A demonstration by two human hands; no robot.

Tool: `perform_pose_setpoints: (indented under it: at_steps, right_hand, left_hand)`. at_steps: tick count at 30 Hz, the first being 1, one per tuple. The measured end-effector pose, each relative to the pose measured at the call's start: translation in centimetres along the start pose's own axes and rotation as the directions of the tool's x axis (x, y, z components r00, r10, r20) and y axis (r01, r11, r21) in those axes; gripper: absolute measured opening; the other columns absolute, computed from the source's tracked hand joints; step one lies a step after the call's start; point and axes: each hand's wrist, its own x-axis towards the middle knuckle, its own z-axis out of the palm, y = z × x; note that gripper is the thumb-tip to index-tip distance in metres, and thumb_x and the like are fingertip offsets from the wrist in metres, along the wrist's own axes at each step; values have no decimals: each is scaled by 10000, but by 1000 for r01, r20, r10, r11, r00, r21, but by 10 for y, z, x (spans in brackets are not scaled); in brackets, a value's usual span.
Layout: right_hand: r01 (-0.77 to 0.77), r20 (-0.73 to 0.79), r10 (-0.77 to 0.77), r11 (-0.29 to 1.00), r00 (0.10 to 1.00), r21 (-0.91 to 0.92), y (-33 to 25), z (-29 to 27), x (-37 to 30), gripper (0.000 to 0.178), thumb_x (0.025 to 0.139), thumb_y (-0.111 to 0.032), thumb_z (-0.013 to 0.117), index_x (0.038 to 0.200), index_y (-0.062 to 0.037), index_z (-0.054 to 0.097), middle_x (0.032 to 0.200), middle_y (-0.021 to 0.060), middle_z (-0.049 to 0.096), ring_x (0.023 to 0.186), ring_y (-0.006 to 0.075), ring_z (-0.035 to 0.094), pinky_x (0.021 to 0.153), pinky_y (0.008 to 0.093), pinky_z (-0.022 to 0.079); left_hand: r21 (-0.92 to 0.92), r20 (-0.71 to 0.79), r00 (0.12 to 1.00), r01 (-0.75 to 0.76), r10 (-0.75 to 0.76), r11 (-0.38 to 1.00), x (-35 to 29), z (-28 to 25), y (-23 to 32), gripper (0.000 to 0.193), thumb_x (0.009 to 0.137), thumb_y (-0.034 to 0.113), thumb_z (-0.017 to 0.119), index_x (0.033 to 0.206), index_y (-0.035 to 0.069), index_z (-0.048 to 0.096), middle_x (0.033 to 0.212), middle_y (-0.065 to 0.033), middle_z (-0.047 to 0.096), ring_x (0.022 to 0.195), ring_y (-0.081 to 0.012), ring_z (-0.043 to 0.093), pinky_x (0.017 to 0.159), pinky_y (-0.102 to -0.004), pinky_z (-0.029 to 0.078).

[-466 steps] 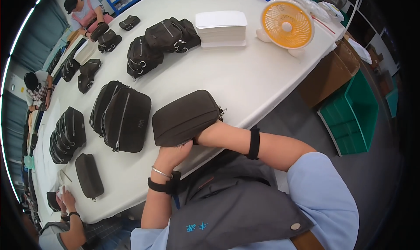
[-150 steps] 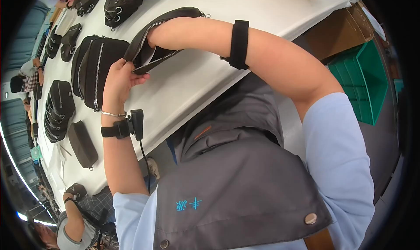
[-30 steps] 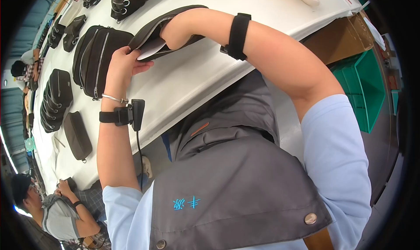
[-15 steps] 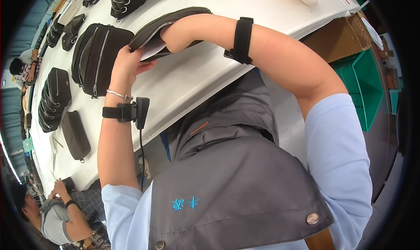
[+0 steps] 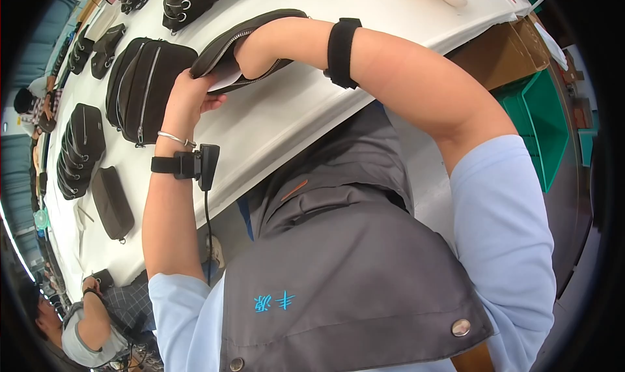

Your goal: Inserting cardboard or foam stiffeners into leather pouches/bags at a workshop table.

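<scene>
My left hand point(image 5: 185, 101) grips the near end of a dark brown zippered pouch point(image 5: 224, 43) that lies open on the white table point(image 5: 293, 111). A white card point(image 5: 224, 80) shows in the pouch's mouth. My right forearm reaches across and the right hand is pushed inside the pouch, so the hand itself is hidden. Black straps sit on both of my wrists, the left one carrying a small black device point(image 5: 207, 165).
Two finished dark bags point(image 5: 140, 85) lie just left of the pouch, with a stack of more point(image 5: 81, 147) and a flat pouch point(image 5: 111, 202) farther left. A green crate point(image 5: 537, 118) and cardboard box point(image 5: 504, 46) stand at right. Another person point(image 5: 84, 320) sits at lower left.
Since fifteen seconds ago the pouch has been unzipped and my right hand has gone inside it. Over the last second the hands and pouch have barely shifted.
</scene>
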Motion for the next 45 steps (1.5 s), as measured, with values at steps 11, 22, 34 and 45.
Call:
perform_pose_setpoints:
  at_steps: [11, 22, 34, 45]
  right_hand:
    - [196, -445, -239, 970, 863, -142, 11, 32, 22, 339, 943, -116, 466, 1262, -147, 575, 1236, 55, 607, 1110, 230, 589, 948, 338, 465]
    - [77, -403, 81, 929, 911, 362, 8, 25, 21, 342, 961, -308, 458, 1143, -82, 641, 1089, 82, 673, 934, 233, 621, 852, 362, 480]
    - [48, -455, -36, 999, 890, 16, -10, 53, 42, 320, 764, -234, 758, 1061, -152, 672, 1075, -77, 659, 868, 103, 577, 808, 245, 476]
    - [174, -541, -180, 983, 822, -64, -21, 59, 74, 268, 756, -77, 731, 1024, -73, 715, 964, 93, 709, 794, 252, 671, 749, 317, 541]
  left_hand:
    - [-17, -58, 997, 56, -57, 998, -12, 2, 2, 308, 924, 113, 485, 1181, -54, 515, 986, -134, 637, 632, -216, 672, 571, -269, 561]
    - [50, 95, 995, 33, -38, 998, -3, -16, -5, 237, 892, 37, 527, 1104, -58, 570, 937, -108, 636, 684, -170, 658, 611, -246, 526]
    - [-119, 77, 996, 46, -37, 992, -11, -9, -21, 428, 811, -82, 476, 1231, -4, 475, 959, -80, 572, 746, -193, 612, 628, -269, 487]
    - [273, -348, 904, -157, 250, 949, -58, 4, -53, 508, 862, 64, 658, 1285, -68, 410, 1200, -193, 554, 1009, -251, 602, 858, -317, 495]
